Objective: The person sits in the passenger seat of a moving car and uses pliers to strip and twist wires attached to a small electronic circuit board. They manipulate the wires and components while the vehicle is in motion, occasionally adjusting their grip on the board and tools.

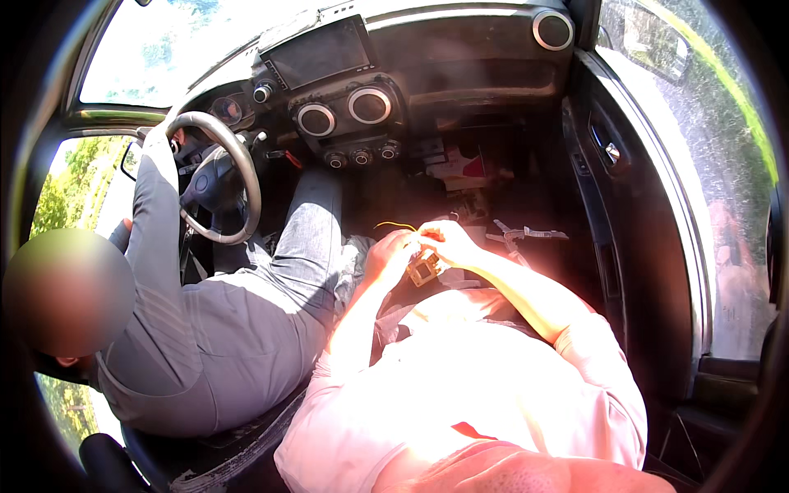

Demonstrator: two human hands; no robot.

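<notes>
My left hand (394,255) and my right hand (448,242) meet above my lap, their fingers closed together at the top of a small yellowish, squarish part (425,269) that hangs between them. A thin yellow wire (394,225) curves out leftward from my fingertips. Exactly which piece each hand grips is too small to tell. Beyond my right hand, pale strap-like items (518,232) lie in the dark footwell, with papers (460,164) farther forward.
At my left sits a driver in grey (205,353), one arm raised to the steering wheel (252,193). The dashboard (468,74) with a screen (316,57) spans the front. The door (645,246) and side window (699,123) close in my right.
</notes>
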